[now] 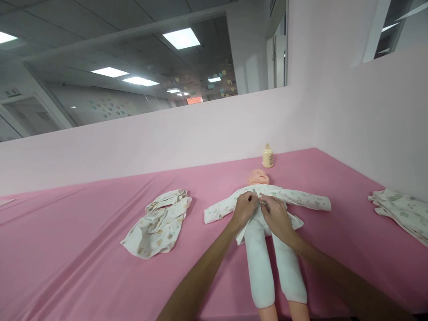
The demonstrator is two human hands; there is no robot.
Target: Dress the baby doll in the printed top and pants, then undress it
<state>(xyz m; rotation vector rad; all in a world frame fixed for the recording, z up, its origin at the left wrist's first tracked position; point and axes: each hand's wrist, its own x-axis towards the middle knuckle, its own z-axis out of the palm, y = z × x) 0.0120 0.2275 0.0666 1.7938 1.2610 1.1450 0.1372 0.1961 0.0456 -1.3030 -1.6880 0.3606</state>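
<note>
A baby doll (pixel 258 176) lies on its back, its head toward the wall. It wears a white printed baby shirt (pixel 302 197) with both sleeves spread wide, and plain white leggings (pixel 260 267). At the chest, my left hand (pixel 245 206) is closed in a pinch on the shirt front. Close beside it, my right hand (pixel 274 216) pinches the other side of the shirt's opening. The fingertips of both hands nearly meet over the doll's middle. Exactly what lies between them, edge or fastener, is too small to make out.
A printed baby garment (pixel 157 227) lies crumpled to the left on the pink sheet (pixel 83 267). Folded printed clothes (pixel 403 211) lie at the far right. A cream pump bottle (pixel 268 157) stands behind the doll's head, near the wall. A long mirror or window (pixel 133 67) spans the wall above.
</note>
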